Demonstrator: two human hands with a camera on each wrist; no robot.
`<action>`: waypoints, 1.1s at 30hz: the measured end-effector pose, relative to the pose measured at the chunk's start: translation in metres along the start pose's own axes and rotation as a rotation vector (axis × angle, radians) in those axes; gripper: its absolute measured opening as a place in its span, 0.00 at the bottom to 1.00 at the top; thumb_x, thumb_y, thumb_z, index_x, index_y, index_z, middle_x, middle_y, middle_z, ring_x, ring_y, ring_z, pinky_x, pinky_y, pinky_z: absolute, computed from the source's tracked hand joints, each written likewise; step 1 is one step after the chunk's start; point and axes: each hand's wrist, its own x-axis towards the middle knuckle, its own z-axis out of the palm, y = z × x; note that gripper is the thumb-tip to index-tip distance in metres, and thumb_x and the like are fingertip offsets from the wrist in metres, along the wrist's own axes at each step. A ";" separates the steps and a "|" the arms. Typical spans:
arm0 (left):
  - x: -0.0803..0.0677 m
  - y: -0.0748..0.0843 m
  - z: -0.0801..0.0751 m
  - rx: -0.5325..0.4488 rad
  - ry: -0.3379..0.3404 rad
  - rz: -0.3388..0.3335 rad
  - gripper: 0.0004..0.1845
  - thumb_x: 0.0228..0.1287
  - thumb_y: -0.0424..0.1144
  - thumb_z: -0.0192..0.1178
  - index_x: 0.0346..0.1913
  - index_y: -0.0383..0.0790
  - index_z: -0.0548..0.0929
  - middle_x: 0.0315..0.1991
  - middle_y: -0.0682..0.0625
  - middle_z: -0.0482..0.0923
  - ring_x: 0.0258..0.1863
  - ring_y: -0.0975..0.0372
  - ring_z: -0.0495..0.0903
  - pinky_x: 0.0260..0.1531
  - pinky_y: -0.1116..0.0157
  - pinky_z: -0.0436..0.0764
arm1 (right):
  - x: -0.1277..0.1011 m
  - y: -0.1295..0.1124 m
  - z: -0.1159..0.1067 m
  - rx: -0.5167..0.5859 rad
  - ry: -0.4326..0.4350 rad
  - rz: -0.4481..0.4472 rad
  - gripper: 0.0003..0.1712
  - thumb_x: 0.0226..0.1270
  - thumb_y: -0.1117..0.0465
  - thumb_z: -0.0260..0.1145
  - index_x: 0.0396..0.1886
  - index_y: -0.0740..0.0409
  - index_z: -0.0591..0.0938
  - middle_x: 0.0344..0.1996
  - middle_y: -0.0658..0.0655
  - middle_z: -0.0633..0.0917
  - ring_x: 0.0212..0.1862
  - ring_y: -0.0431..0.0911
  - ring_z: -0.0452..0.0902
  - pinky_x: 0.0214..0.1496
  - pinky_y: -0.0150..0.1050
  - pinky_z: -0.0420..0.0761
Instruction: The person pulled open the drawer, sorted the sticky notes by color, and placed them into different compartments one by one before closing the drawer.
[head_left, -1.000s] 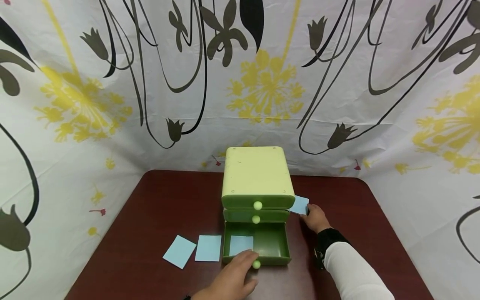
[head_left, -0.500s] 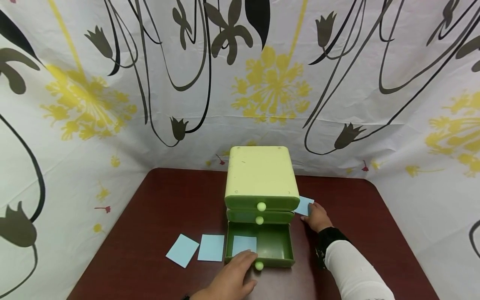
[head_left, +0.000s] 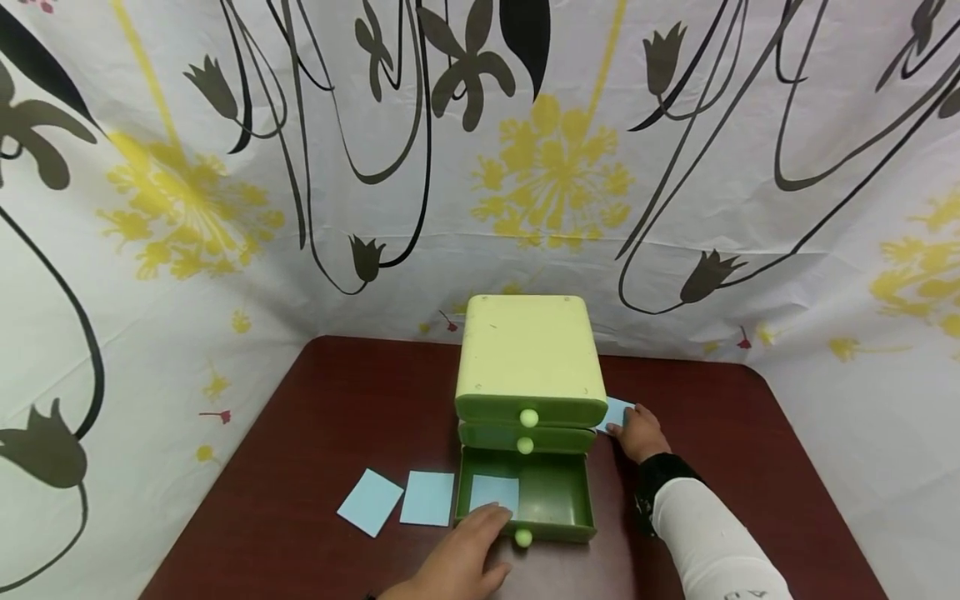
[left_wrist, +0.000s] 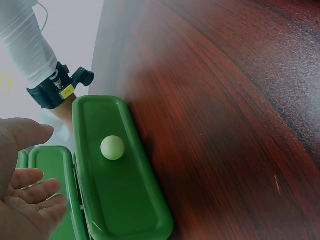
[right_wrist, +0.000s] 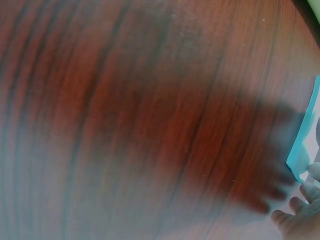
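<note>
A mini chest of drawers (head_left: 532,346), pale yellow on top with green fronts, stands on the table; its bottom drawer (head_left: 558,496) is pulled out. One light blue paper square (head_left: 495,492) lies inside that drawer at the left. My left hand (head_left: 461,558) is at the drawer's front edge, left of the round knob (head_left: 523,537), fingers relaxed; the left wrist view shows thumb and fingers apart. To the chest's right, my right hand (head_left: 643,433) pinches the near corner of another blue paper square (head_left: 617,412), partly hidden. That paper (right_wrist: 304,145) shows at the right wrist view's edge.
Two more blue paper squares, one tilted (head_left: 371,502) and one straighter (head_left: 427,498), lie on the table left of the drawer. The dark red-brown table (head_left: 360,400) is enclosed by a patterned white cloth (head_left: 420,208) behind and at both sides.
The head view has shifted slightly, moving everything a little rightward. My right thumb has come up onto the paper's near corner. The left hand stays by the drawer front.
</note>
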 end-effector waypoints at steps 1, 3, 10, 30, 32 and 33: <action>0.000 0.000 0.000 0.000 -0.005 -0.007 0.29 0.64 0.44 0.65 0.65 0.38 0.71 0.64 0.45 0.71 0.65 0.53 0.69 0.58 0.57 0.75 | 0.000 0.000 -0.001 0.001 0.001 0.003 0.35 0.73 0.56 0.58 0.67 0.79 0.61 0.68 0.80 0.54 0.70 0.71 0.47 0.67 0.63 0.59; -0.001 -0.001 0.002 0.004 -0.002 -0.003 0.29 0.64 0.44 0.64 0.65 0.38 0.71 0.64 0.46 0.71 0.65 0.53 0.69 0.59 0.57 0.75 | 0.000 0.002 -0.002 -0.007 0.000 0.009 0.35 0.73 0.56 0.58 0.67 0.79 0.61 0.69 0.79 0.54 0.70 0.71 0.47 0.68 0.63 0.59; -0.005 -0.002 0.003 0.017 0.036 0.036 0.29 0.64 0.44 0.65 0.65 0.36 0.72 0.63 0.44 0.72 0.64 0.51 0.70 0.58 0.57 0.75 | 0.004 0.004 -0.009 -0.051 0.001 -0.002 0.38 0.69 0.56 0.62 0.66 0.80 0.61 0.67 0.80 0.58 0.69 0.72 0.51 0.67 0.63 0.60; -0.003 -0.003 -0.001 0.003 0.037 0.037 0.29 0.65 0.44 0.64 0.65 0.37 0.71 0.63 0.44 0.71 0.64 0.51 0.69 0.58 0.57 0.75 | -0.001 -0.007 -0.028 -0.081 -0.094 0.147 0.46 0.52 0.47 0.76 0.55 0.82 0.71 0.53 0.80 0.70 0.56 0.71 0.64 0.50 0.60 0.76; -0.003 -0.003 -0.001 0.002 0.034 0.036 0.29 0.65 0.44 0.64 0.65 0.36 0.71 0.63 0.44 0.71 0.64 0.51 0.69 0.58 0.57 0.75 | -0.001 -0.006 -0.026 -0.068 -0.098 0.161 0.46 0.52 0.47 0.76 0.54 0.82 0.71 0.50 0.79 0.72 0.54 0.70 0.66 0.49 0.59 0.76; -0.003 -0.003 -0.001 0.002 0.032 0.037 0.29 0.65 0.44 0.64 0.65 0.36 0.71 0.63 0.44 0.71 0.64 0.51 0.69 0.58 0.58 0.75 | -0.002 -0.006 -0.026 -0.061 -0.093 0.163 0.45 0.51 0.48 0.77 0.54 0.82 0.71 0.48 0.78 0.73 0.52 0.69 0.68 0.48 0.59 0.77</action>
